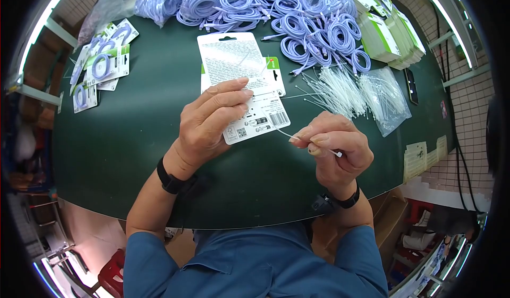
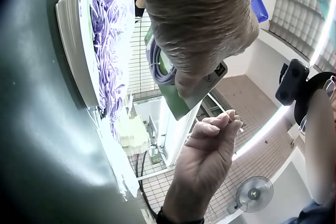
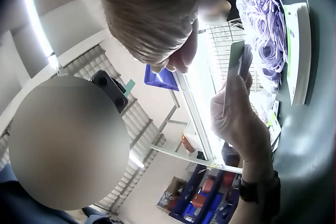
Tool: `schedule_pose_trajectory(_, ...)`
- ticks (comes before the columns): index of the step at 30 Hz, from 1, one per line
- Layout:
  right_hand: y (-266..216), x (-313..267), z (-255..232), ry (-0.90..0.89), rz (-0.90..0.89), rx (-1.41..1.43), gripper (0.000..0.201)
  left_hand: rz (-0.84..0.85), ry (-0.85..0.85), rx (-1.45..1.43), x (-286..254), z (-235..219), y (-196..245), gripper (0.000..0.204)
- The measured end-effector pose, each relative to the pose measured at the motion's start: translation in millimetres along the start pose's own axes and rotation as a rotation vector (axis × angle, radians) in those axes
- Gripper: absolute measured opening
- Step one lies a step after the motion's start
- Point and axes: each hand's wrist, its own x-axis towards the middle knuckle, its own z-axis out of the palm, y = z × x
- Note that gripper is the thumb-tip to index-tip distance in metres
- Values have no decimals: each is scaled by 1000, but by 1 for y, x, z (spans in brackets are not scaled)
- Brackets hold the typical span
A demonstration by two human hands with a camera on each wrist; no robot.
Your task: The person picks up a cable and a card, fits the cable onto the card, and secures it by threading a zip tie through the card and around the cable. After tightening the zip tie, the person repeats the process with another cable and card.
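My left hand (image 1: 210, 118) grips a printed packaging card (image 1: 231, 59), its text side with a hang hole turned up. A coiled lilac cable (image 2: 160, 65) lies against the card's other face in the left wrist view. My right hand (image 1: 342, 150) pinches a thin white cable tie (image 1: 285, 134) between thumb and fingers. One end of the tie reaches the card's lower right part; its small square head sticks out past my fingers. Behind the held card, more cards with a green edge (image 1: 273, 63) lie on the table, partly hidden.
Coiled lilac cables (image 1: 239, 0) are heaped along the back of the green table (image 1: 143, 107). Loose cable ties (image 1: 337, 91) and a clear bag (image 1: 390, 99) of ties lie to the right. Card stacks (image 1: 380, 35) stand at back right; carded cables (image 1: 106, 64) lie at left.
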Motion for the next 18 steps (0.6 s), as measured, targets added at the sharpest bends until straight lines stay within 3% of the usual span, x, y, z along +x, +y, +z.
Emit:
schedule_pose_trajectory(10,0,-1,4,76,161,96,16,42,-52,-32,1,1,3,25)
schedule_pose_trajectory(18,6,1,0,-18,112,-25,11,42,-84,-56,4,0,5,25)
